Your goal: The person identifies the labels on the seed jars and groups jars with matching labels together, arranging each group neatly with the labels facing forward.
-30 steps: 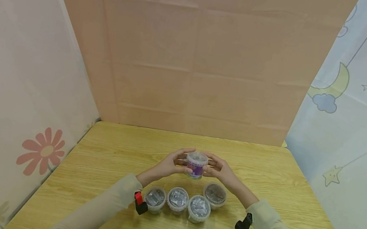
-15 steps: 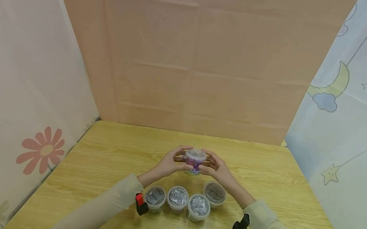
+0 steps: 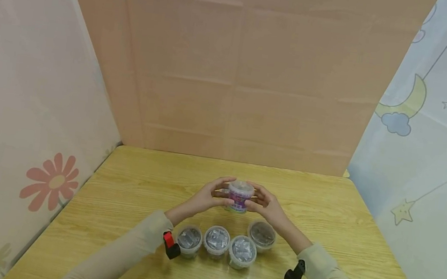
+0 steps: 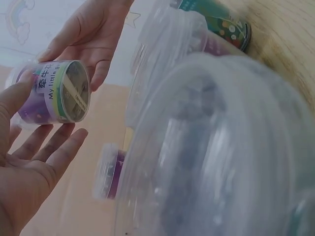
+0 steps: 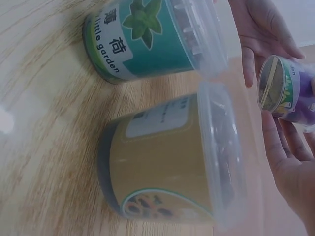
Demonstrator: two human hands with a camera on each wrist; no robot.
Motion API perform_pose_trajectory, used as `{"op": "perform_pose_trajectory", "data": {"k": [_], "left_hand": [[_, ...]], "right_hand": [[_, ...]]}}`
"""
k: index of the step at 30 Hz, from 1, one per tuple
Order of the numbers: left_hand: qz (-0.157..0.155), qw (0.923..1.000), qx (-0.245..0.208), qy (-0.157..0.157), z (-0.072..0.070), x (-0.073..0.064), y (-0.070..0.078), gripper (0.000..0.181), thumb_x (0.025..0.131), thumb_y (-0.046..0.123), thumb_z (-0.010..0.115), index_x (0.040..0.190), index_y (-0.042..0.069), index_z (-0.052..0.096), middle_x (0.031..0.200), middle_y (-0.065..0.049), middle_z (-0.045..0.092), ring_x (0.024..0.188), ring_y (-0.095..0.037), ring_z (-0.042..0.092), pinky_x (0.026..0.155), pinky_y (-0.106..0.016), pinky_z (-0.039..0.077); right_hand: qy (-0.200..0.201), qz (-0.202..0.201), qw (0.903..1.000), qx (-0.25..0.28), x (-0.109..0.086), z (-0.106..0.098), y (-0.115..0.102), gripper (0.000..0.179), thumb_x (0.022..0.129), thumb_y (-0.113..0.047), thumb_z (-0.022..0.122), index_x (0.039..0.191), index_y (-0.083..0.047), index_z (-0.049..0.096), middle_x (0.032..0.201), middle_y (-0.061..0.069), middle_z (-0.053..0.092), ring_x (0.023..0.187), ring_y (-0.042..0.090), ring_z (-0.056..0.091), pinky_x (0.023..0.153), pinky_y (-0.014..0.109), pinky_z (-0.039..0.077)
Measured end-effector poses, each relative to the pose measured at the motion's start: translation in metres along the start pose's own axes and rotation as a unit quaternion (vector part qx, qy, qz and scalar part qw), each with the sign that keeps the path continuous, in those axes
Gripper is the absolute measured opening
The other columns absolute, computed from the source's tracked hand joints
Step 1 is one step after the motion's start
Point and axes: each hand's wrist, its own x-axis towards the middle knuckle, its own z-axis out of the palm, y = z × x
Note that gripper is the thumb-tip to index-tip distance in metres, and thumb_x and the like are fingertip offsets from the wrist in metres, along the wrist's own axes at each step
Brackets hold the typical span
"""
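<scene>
Between my two hands, raised over the table, is a clear-lidded plastic tub point(image 3: 240, 194) with a purple "My little garden" label. My left hand point(image 3: 202, 199) grips its left side, thumb in front; my right hand point(image 3: 272, 210) grips the right side the same way. In the left wrist view the tub point(image 4: 51, 93) lies tilted, its base toward the camera and a pale strip showing through it. Nearer me stand several lidded tubs: a left one point(image 3: 189, 239), a middle one point(image 3: 216, 241), a right front one point(image 3: 242, 251) and a wider one point(image 3: 262, 235) behind that.
The right wrist view shows a tub with a green leaf label point(image 5: 142, 39) and a brown-labelled tub point(image 5: 162, 157). A small purple-labelled tub point(image 4: 110, 172) appears farther off in the left wrist view. The wooden table point(image 3: 137, 180) ends at a tan backdrop point(image 3: 237, 66).
The held tub has risen slightly in view and turned a little, with more of its label showing now. Both hands keep their grip; the standing tubs stay put.
</scene>
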Motion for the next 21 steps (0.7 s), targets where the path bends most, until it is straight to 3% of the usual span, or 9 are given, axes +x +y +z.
{"op": "perform_pose_trajectory", "data": {"k": [6, 12, 19, 21], "left_hand": [[0.002, 0.9999, -0.004, -0.014, -0.005, 0.003, -0.012, 0.061, 0.09, 0.019, 0.062, 0.143, 0.027, 0.035, 0.135, -0.012, 0.045, 0.117, -0.03, 0.053, 0.087, -0.041, 0.052], [0.012, 0.9991, -0.031, -0.026, -0.006, 0.004, -0.015, 0.059, 0.089, 0.019, 0.063, 0.142, 0.022, 0.038, 0.135, -0.014, 0.046, 0.117, -0.029, 0.053, 0.086, -0.039, 0.052], [0.003, 0.9992, -0.038, 0.011, -0.004, 0.004, -0.012, 0.056, 0.087, 0.013, 0.065, 0.138, 0.018, 0.043, 0.134, -0.015, 0.046, 0.117, -0.033, 0.053, 0.084, -0.039, 0.053], [-0.003, 0.999, -0.038, 0.022, -0.003, 0.005, -0.009, 0.055, 0.087, 0.011, 0.065, 0.137, 0.018, 0.044, 0.134, -0.016, 0.046, 0.117, -0.034, 0.052, 0.084, -0.041, 0.053]], "right_hand": [[-0.021, 0.001, 0.9996, 0.016, -0.001, -0.003, 0.001, 0.055, 0.093, -0.012, 0.057, 0.143, -0.014, 0.034, 0.132, 0.016, 0.049, 0.107, 0.018, 0.058, 0.085, 0.037, 0.053], [-0.031, 0.007, 0.9993, 0.017, -0.003, -0.003, 0.0, 0.059, 0.093, -0.016, 0.058, 0.145, -0.014, 0.032, 0.136, 0.019, 0.046, 0.11, 0.016, 0.058, 0.088, 0.037, 0.051], [-0.022, -0.009, 0.9996, -0.016, -0.001, -0.003, -0.003, 0.056, 0.093, -0.015, 0.057, 0.144, -0.013, 0.033, 0.136, 0.018, 0.043, 0.112, 0.024, 0.056, 0.089, 0.048, 0.049], [-0.014, -0.013, 0.9993, -0.033, 0.0, -0.003, -0.004, 0.055, 0.093, -0.014, 0.057, 0.143, -0.012, 0.034, 0.134, 0.018, 0.045, 0.111, 0.027, 0.056, 0.088, 0.047, 0.05]]}}
